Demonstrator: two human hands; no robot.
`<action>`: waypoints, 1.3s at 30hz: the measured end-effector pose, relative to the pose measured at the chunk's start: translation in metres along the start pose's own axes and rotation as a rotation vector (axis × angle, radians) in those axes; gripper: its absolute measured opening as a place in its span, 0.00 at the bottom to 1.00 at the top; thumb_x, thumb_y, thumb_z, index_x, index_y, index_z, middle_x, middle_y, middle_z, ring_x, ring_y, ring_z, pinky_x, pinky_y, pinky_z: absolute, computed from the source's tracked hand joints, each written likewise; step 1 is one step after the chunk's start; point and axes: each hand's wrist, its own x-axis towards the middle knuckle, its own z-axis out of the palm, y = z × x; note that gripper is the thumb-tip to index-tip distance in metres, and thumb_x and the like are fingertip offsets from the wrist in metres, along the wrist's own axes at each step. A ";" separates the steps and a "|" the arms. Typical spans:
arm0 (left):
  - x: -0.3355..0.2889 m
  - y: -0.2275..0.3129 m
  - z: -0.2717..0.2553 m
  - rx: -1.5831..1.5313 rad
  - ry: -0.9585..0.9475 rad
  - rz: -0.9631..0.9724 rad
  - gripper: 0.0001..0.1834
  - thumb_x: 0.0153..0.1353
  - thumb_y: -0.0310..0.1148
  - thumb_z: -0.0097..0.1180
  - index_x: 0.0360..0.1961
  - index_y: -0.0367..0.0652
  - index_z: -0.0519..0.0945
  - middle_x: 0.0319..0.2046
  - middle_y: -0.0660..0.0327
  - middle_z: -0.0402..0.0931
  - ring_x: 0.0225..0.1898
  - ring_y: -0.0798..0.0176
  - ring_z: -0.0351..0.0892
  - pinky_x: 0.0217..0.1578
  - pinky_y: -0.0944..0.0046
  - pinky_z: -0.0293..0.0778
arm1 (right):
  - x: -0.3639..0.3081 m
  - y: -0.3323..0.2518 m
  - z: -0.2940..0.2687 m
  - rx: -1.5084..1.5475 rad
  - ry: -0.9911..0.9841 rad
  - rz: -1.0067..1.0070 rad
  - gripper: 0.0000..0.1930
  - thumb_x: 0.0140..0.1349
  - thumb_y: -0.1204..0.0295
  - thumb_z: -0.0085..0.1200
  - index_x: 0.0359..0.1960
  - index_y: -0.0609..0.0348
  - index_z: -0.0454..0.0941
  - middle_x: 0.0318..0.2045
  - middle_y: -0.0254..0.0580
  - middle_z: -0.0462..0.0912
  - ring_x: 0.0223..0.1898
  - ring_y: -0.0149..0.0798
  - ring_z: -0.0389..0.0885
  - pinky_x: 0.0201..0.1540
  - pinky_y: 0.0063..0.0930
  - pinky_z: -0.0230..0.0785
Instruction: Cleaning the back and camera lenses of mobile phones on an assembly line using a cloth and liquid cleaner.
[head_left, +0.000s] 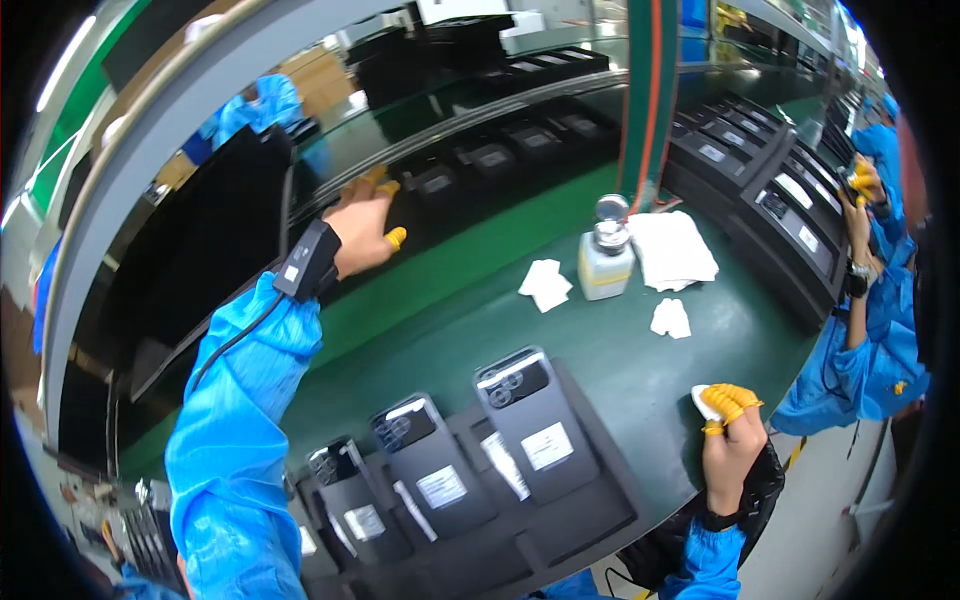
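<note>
My left hand, wearing yellow finger covers and a black wrist strap, stretches to the far side with thumb and fingers apart. Its fingertips are at the left end of a dark tray of phones; whether they touch it I cannot tell. Near the right table edge, my right hand has its covered fingers closed on a white wipe. In front of me a black foam tray holds several grey phones, including a large one on the right, camera side up with white labels.
A pump bottle stands beside stacked white cloths. Loose wipes lie on the green table. More phone trays sit at the right, near a co-worker's hands. A green post rises behind the bottle.
</note>
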 end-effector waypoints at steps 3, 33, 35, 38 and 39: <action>-0.066 0.001 -0.037 0.091 0.060 0.111 0.30 0.45 0.29 0.56 0.55 0.35 0.75 0.61 0.42 0.69 0.59 0.38 0.71 0.55 0.49 0.74 | 0.000 0.006 -0.003 -0.003 0.026 -0.009 0.15 0.47 0.90 0.54 0.37 0.66 0.84 0.38 0.50 0.85 0.41 0.52 0.83 0.49 0.36 0.73; -0.366 0.089 0.003 -0.720 0.135 0.499 0.23 0.62 0.43 0.55 0.49 0.35 0.82 0.55 0.50 0.76 0.63 0.47 0.72 0.67 0.51 0.65 | 0.009 -0.269 0.149 0.257 -0.686 -0.883 0.16 0.41 0.85 0.58 0.36 0.67 0.84 0.39 0.48 0.83 0.43 0.52 0.81 0.47 0.39 0.76; -0.363 0.086 0.003 -0.737 0.041 0.528 0.22 0.61 0.42 0.56 0.48 0.35 0.82 0.53 0.51 0.77 0.62 0.47 0.72 0.67 0.52 0.65 | 0.001 -0.268 0.159 0.247 -0.685 -0.913 0.15 0.42 0.84 0.58 0.36 0.68 0.84 0.38 0.47 0.82 0.43 0.51 0.81 0.47 0.39 0.77; -0.361 0.083 0.002 -0.786 -0.039 0.539 0.21 0.59 0.41 0.56 0.47 0.35 0.82 0.51 0.53 0.77 0.62 0.48 0.73 0.67 0.52 0.66 | -0.003 -0.273 0.161 0.240 -0.593 -1.040 0.10 0.45 0.80 0.58 0.32 0.66 0.83 0.34 0.44 0.80 0.40 0.47 0.80 0.44 0.37 0.76; -0.361 0.083 0.002 -0.788 -0.044 0.540 0.21 0.59 0.41 0.56 0.47 0.35 0.82 0.51 0.53 0.77 0.62 0.48 0.73 0.67 0.52 0.66 | -0.001 -0.273 0.155 0.242 -0.595 -1.036 0.10 0.45 0.80 0.58 0.32 0.66 0.83 0.34 0.44 0.80 0.40 0.47 0.80 0.44 0.37 0.76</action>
